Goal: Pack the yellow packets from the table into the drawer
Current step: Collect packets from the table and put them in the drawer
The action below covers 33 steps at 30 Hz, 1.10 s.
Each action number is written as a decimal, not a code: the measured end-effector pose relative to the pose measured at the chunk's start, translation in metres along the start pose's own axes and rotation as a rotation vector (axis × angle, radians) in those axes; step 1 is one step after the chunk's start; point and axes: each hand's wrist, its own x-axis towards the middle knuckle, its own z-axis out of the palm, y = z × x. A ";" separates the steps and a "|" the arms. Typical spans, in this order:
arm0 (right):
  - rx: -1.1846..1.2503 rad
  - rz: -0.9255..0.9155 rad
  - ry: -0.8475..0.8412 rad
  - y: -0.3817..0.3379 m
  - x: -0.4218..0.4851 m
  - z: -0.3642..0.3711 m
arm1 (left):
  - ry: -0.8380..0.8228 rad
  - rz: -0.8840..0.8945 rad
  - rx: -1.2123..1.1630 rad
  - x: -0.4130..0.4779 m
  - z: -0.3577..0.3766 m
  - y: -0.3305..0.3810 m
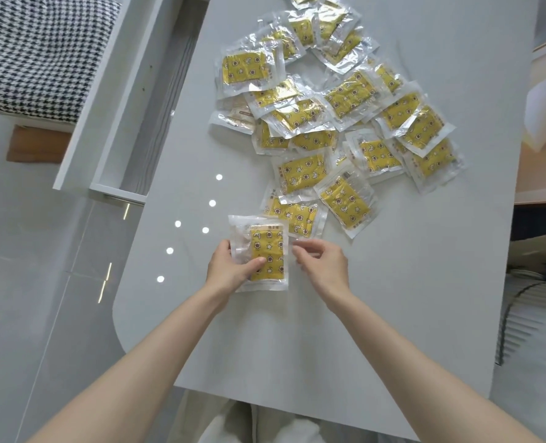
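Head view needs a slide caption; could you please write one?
Left hand grips a yellow packet beside the pile; drawer open.

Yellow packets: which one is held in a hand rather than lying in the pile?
The packet nearest the person, gripped by the left hand; the rest lie loose.

Bare desk [393,314] lies open across the lower centre and lower right of the frame; a sprawl of overlapping yellow packets [348,100] covers its upper centre and upper right, with little surface between them; a free strip along the desk's left edge runs up to the open drawer [112,116] at upper left; the left hand [225,270], gripping a held packet [270,251], and the right hand [324,266] sit just before the pile's near end.
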 end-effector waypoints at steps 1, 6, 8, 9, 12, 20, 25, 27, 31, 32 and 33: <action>-0.059 -0.048 0.051 -0.004 0.002 -0.007 | -0.012 -0.003 -0.022 -0.001 -0.001 0.002; -0.235 -0.184 0.269 -0.023 0.034 -0.038 | -0.087 0.009 -0.152 -0.005 -0.006 0.019; -0.288 -0.198 0.293 -0.032 0.052 -0.047 | -0.086 0.027 -0.170 -0.003 -0.006 0.029; -0.313 -0.197 0.296 -0.035 0.060 -0.051 | -0.086 0.036 -0.182 -0.002 -0.006 0.034; -0.441 -0.181 0.308 -0.038 0.079 -0.056 | -0.078 0.069 -0.190 0.005 -0.004 0.046; -0.482 -0.031 0.258 -0.041 0.083 -0.059 | -0.079 0.100 -0.163 0.010 0.003 0.062; -0.358 0.072 0.237 -0.037 0.065 -0.059 | -0.067 0.099 -0.144 0.002 0.002 0.071; -0.399 0.019 0.223 -0.037 0.056 -0.062 | -0.068 0.103 -0.132 -0.006 -0.001 0.074; -0.255 -0.072 0.167 -0.056 0.028 -0.076 | -0.039 0.125 -0.128 -0.030 -0.012 0.089; -0.209 -0.092 0.150 -0.064 0.020 -0.082 | -0.034 0.132 -0.139 -0.037 -0.014 0.093; -0.160 -0.112 0.132 -0.073 0.012 -0.088 | -0.030 0.141 -0.150 -0.047 -0.017 0.100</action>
